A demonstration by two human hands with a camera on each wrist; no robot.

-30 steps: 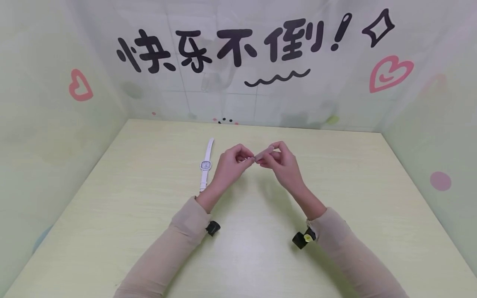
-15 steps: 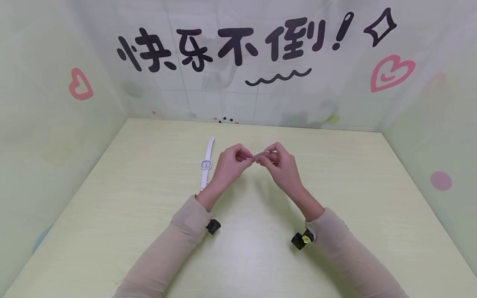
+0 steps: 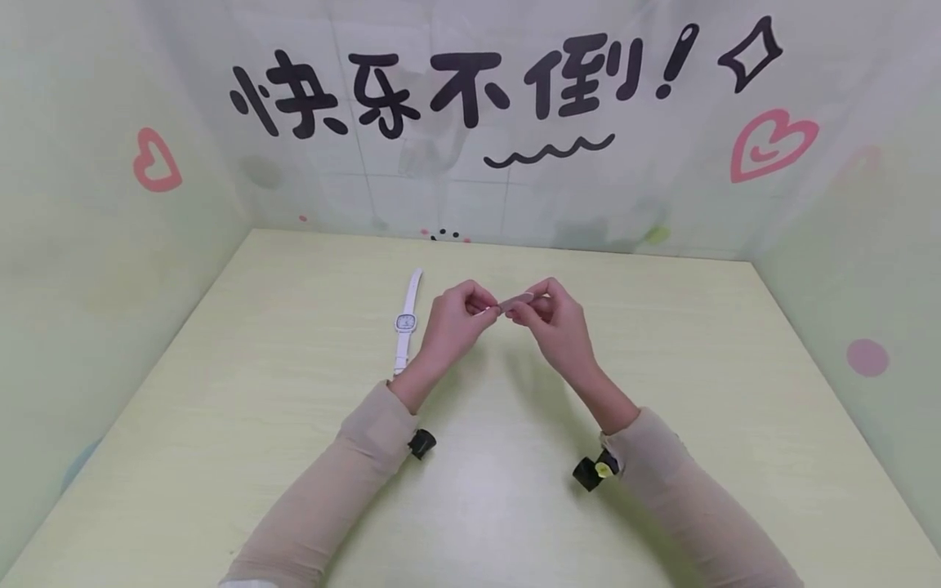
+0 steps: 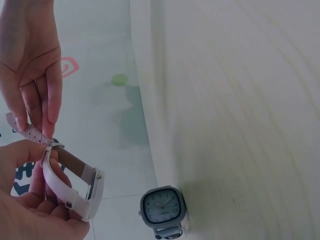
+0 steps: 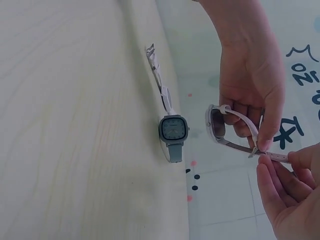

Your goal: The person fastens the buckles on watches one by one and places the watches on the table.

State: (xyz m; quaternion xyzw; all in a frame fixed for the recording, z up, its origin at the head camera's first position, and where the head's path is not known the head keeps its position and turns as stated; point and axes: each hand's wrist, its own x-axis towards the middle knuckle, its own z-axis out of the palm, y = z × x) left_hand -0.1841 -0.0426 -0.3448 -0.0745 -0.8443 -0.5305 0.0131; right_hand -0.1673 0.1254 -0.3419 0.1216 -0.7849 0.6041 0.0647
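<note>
Both hands hold a white wristwatch [image 4: 97,192] above the table, its strap bent into a loop. In the head view only a strip of its strap [image 3: 517,302] shows between the fingers. My left hand [image 3: 459,327] pinches the strap at the metal buckle [image 4: 54,145], with the watch case hanging below. My right hand [image 3: 562,331] pinches the free, holed strap end [image 4: 32,132], which passes through the buckle. A second wristwatch [image 3: 405,322] with a white strap lies stretched out on the table, left of my left hand; its square dial [image 5: 174,128] faces up.
The pale wood table [image 3: 257,392] is enclosed by a back wall [image 3: 412,196] with black lettering and by light side walls. Dark wrist cameras [image 3: 422,443] sit under both sleeve cuffs.
The right fingers have shifted along the strap end, which first stuck up, then was mostly covered, and now shows again at a lower slant. Both hands otherwise stay nearly in place.
</note>
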